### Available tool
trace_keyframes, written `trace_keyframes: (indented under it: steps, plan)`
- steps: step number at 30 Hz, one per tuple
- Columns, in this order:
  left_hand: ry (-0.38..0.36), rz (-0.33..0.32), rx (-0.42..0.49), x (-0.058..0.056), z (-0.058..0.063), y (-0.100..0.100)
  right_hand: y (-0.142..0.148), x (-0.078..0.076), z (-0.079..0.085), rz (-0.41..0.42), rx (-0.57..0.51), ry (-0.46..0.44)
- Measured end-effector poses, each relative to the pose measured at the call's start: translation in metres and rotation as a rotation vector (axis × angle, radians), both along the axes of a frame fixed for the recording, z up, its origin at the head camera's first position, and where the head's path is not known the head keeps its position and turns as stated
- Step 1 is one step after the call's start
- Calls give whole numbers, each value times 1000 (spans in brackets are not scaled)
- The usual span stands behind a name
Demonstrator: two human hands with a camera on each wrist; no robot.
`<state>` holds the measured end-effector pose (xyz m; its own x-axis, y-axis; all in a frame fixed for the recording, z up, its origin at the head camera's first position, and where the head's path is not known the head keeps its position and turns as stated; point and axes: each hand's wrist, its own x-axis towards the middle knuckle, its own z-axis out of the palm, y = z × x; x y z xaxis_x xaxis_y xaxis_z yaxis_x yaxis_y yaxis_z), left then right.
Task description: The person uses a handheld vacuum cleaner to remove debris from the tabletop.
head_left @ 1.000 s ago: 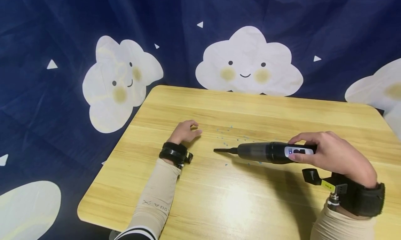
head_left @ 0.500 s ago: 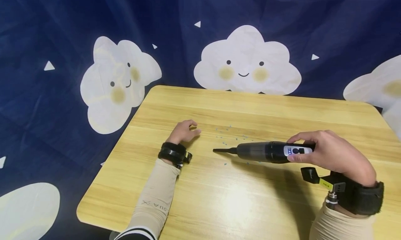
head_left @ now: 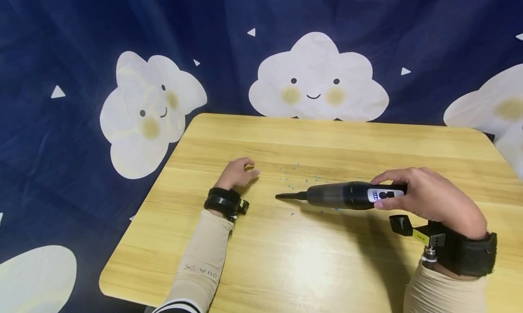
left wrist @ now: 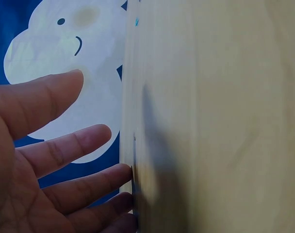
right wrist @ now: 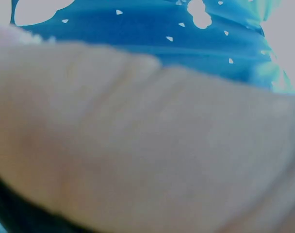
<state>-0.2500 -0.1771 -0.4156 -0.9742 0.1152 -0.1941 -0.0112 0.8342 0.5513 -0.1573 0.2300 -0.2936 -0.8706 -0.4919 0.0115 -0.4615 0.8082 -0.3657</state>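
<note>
A black handheld vacuum cleaner [head_left: 327,195] with a narrow nozzle lies level over the right half of the table, nozzle pointing left. My right hand [head_left: 433,197] grips its rear end, thumb beside the white panel with lit blue bars. Small blue scraps [head_left: 307,181] are scattered around the nozzle and body. My left hand [head_left: 238,172] rests at the table left of the nozzle, holding nothing; in the left wrist view its fingers [left wrist: 89,187] are loosely spread, lower fingertips at the wood. The right wrist view is filled by the blurred right hand [right wrist: 138,141].
The wooden table [head_left: 253,136] has rounded corners and stands against a dark blue curtain [head_left: 229,13] printed with white clouds. Black straps with small cameras sit on both wrists. Light glares off the table's front middle.
The head view has shifted slightly, so everything sits a little farther left. Both hands and the vacuum cleaner keep nearly the same place over the table.
</note>
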Motion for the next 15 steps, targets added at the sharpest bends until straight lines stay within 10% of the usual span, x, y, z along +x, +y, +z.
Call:
trace_keyframes:
  steps: [15]
  plan:
    - [-1,2,0,-2,-1,-1,11,12,3,17,-5,196]
